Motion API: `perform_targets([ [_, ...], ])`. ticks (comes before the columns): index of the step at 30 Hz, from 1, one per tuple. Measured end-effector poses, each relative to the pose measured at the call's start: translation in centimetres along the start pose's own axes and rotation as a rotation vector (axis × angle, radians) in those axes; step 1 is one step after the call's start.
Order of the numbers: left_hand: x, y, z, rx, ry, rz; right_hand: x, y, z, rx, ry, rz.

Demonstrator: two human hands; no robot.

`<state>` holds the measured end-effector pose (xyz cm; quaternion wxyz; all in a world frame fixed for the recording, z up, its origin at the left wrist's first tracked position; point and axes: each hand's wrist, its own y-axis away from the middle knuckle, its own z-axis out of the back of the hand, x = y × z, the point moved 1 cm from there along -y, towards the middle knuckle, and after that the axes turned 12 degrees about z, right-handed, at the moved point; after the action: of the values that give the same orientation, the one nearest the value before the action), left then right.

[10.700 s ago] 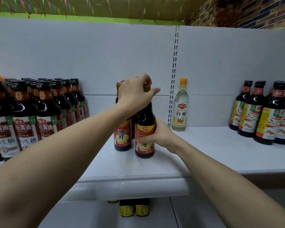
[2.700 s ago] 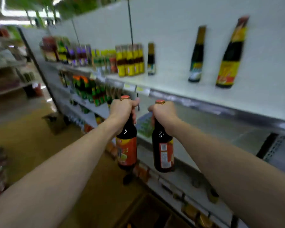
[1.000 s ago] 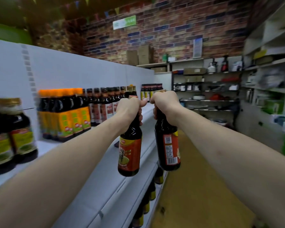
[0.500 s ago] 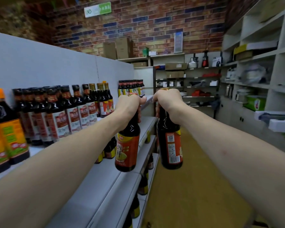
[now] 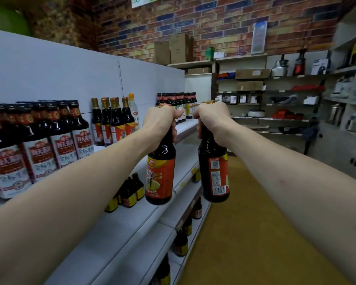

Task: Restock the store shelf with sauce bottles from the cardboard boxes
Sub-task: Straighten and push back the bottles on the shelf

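Two bare forearms reach forward. The left hand [image 5: 160,122] clenches the slim neck of a glossy dark sauce bottle [image 5: 160,173] with an orange-red label. The right hand [image 5: 212,120] clenches a matching bottle [image 5: 214,171], barcode facing out. Both hang upright in the air beside the smooth white shelf [image 5: 132,233]. Further back, rows of shiny dark bottles [image 5: 39,153] stand on it.
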<state>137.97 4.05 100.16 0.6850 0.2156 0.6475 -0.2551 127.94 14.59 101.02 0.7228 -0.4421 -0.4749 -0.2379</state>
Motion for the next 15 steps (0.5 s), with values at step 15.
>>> perform_targets([
  [15, -2.8, -22.1, 3.0, -0.296, 0.057, -0.089, -7.7, -21.3, -8.8, 0.224, -0.112, 0.124],
])
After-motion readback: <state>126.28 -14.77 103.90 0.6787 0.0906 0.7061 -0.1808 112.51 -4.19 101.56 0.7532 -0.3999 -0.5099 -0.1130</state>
